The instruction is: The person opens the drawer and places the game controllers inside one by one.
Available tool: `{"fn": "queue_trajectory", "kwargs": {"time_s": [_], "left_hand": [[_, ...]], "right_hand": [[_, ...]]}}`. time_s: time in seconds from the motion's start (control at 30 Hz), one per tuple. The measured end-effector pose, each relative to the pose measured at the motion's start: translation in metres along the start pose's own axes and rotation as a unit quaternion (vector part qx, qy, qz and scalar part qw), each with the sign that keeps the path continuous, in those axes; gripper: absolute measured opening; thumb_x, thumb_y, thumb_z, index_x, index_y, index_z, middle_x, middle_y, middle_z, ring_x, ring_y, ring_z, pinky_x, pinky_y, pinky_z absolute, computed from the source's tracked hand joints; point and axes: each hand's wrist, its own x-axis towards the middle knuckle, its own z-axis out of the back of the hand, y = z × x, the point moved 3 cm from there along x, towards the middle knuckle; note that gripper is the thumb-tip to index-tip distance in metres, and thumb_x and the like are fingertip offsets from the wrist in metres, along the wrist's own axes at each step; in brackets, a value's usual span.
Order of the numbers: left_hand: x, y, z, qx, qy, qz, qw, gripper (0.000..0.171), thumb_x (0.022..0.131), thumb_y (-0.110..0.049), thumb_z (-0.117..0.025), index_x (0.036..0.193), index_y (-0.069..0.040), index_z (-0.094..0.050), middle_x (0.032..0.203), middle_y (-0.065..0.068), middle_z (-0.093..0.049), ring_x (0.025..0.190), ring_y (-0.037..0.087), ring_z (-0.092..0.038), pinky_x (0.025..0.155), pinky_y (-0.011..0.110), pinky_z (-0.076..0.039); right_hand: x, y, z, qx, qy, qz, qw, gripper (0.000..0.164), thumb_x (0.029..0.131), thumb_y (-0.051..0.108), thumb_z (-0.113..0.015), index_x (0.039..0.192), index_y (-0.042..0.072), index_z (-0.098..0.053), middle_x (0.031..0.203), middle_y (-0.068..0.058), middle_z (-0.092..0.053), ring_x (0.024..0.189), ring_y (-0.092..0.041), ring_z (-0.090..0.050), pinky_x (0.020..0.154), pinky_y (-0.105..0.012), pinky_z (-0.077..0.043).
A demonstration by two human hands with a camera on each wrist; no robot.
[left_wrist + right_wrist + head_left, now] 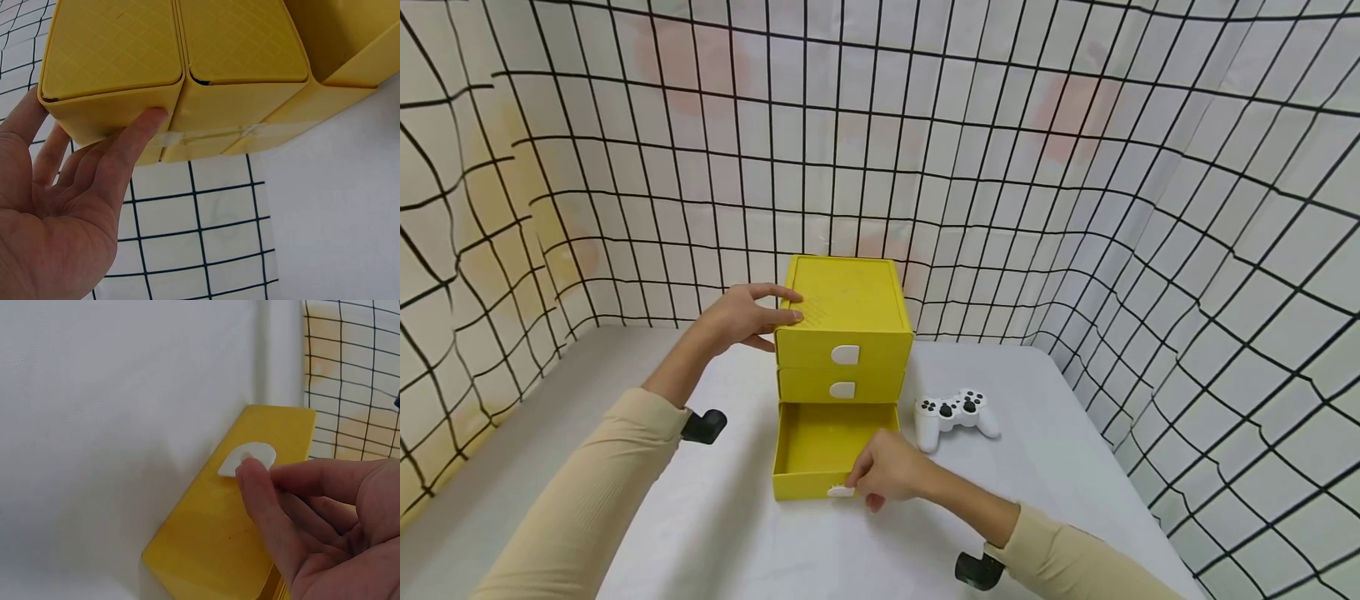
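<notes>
A yellow three-drawer box (pixel 850 293) stands on the white table, its bottom drawer (pixel 808 446) pulled out with nothing seen inside. My right hand (pixel 891 468) is at the front of that drawer. Thumb and finger pinch its white handle (pixel 247 456) in the right wrist view. The upper two drawers, with white handles (pixel 845 355), are closed. My left hand (pixel 737 318) rests on the box's upper left edge. Its fairly straight fingers (pixel 134 134) touch the yellow side in the left wrist view.
A white game controller (pixel 955 412) lies on the table just right of the box. Black grid netting (pixel 865 158) over white sheeting surrounds the table at the back and both sides. Black wrist cameras (pixel 703 427) sit at both cuffs.
</notes>
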Motion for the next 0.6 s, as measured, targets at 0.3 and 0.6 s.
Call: {"fn": "queue_trajectory", "kwargs": {"time_s": [0.3, 0.6], "left_hand": [[0.000, 0.001, 0.001, 0.002, -0.006, 0.000, 1.0000, 0.054, 0.092, -0.038, -0.076, 0.141, -0.022, -0.058, 0.129, 0.014, -0.068, 0.108, 0.028, -0.070, 0.081, 0.038, -0.064], [-0.002, -0.002, 0.000, 0.000, -0.002, -0.004, 1.0000, 0.054, 0.092, -0.036, -0.076, 0.141, -0.021, -0.058, 0.129, 0.015, -0.068, 0.111, 0.029, -0.068, 0.082, 0.038, -0.064]], "right_hand": [[-0.003, 0.000, 0.009, 0.033, 0.044, -0.001, 0.998, 0.012, 0.091, 0.013, -0.074, 0.095, 0.004, -0.081, 0.089, -0.007, -0.077, 0.058, -0.022, -0.070, 0.059, -0.038, -0.063], [-0.007, 0.000, 0.029, 0.034, 0.048, 0.000, 0.998, 0.015, 0.093, 0.021, -0.073, 0.096, 0.008, -0.080, 0.085, -0.007, -0.075, 0.066, -0.024, -0.070, 0.062, -0.035, -0.063]]}}
